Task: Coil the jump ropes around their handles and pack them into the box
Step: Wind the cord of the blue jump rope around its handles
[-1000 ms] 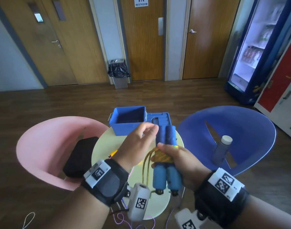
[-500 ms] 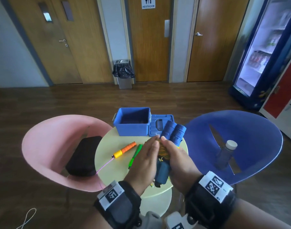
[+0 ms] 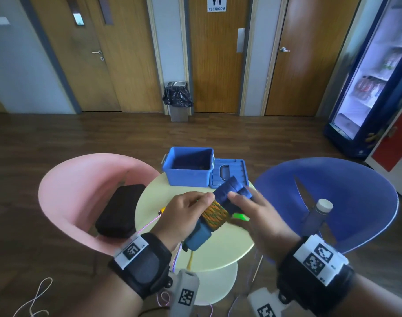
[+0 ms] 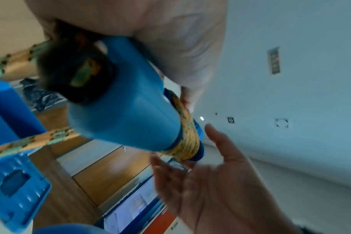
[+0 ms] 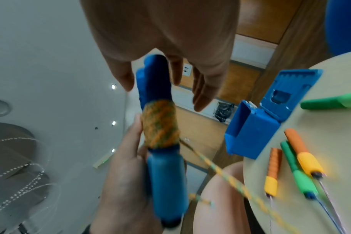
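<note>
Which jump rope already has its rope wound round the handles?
The blue-handled jump rope in the left hand. The orange-handled and green-handled ones lie unwound on the table.

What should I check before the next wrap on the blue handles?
1. Left hand grips the blue handles: ok.
2. Right hand holding rope for the wrap: not ok, its fingers are spread.
3. Coil sits tight round the handles: ok.
4. Rope tail fully wound: not ok, it hangs loose.
5. Box open: ok.
6. Tail free of the other ropes on the table: cannot tell.
</note>
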The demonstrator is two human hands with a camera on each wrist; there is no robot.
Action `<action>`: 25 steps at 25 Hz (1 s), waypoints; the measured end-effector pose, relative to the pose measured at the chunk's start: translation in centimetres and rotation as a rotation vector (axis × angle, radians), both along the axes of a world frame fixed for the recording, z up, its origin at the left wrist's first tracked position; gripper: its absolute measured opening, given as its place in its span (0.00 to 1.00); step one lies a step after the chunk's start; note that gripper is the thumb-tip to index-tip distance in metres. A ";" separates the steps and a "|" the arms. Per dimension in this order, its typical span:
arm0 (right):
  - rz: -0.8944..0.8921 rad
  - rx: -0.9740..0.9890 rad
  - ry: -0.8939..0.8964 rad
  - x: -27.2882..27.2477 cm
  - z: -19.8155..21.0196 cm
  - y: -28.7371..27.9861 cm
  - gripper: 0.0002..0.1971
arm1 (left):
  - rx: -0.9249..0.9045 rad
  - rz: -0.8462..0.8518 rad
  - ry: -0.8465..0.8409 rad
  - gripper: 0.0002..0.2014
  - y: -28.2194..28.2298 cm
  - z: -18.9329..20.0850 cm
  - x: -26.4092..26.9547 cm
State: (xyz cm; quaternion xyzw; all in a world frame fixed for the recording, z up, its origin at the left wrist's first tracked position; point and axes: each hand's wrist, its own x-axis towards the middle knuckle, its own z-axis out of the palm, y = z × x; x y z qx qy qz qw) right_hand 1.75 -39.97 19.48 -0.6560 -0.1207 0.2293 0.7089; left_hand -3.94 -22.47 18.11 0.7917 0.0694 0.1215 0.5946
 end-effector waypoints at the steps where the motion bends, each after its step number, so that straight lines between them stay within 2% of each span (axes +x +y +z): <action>1: -0.067 -0.113 -0.169 0.5 0.7 -0.6 0.23 | 0.059 0.004 0.022 0.23 0.5 0.0 0.0; 2: -0.055 -0.298 -0.414 0.9 1.7 -1.2 0.26 | 0.123 0.003 0.053 0.23 0.9 -0.2 0.0; 4: 0.207 -0.749 -0.916 1.3 3.3 -1.7 0.26 | 0.269 -0.028 0.124 0.23 1.1 0.0 -0.1; 5: 0.349 -0.938 -1.069 1.2 3.9 -1.5 0.24 | 0.353 -0.045 0.148 0.23 1.0 0.2 -0.2; 6: 0.441 -1.069 -1.132 1.1 4.3 -1.2 0.24 | 0.428 -0.058 0.149 0.22 0.8 0.4 -0.3; 8: 0.426 -1.101 -1.102 1.0 4.6 -0.9 0.27 | 0.476 -0.066 0.100 0.23 0.5 0.9 -0.5; 11: 0.154 -0.922 -1.114 1.4 4.0 -0.8 0.29 | 0.331 -0.018 0.019 0.24 0.2 1.3 -1.0; 13: 0.055 -0.805 -0.955 1.7 4.1 -0.6 0.29 | 0.223 -0.036 0.001 0.25 0.0 1.3 -1.1; 14: 0.052 -0.762 -0.859 1.6 4.2 -0.4 0.28 | 0.125 -0.069 0.018 0.25 -0.1 1.2 -1.1; 16: 0.075 -0.743 -0.782 1.1 4.1 -0.2 0.26 | -0.104 -0.214 0.107 0.22 0.1 1.2 -1.2; 19: 0.159 -0.675 -0.755 0.5 4.1 -0.2 0.23 | -0.114 -0.432 0.352 0.20 1.5 1.7 -1.1; 21: 0.214 -0.604 -0.690 0.2 4.5 -0.4 0.22 | -0.174 -0.499 0.475 0.29 2.2 2.1 -0.9; 23: 0.240 -0.529 -0.620 0.2 5.1 -0.4 0.22 | -0.353 -0.577 0.457 0.41 2.3 2.3 -0.6; 25: 0.253 -0.483 -0.567 0.2 5.7 -0.5 0.22 | -0.517 -0.627 0.405 0.42 1.6 2.7 -0.7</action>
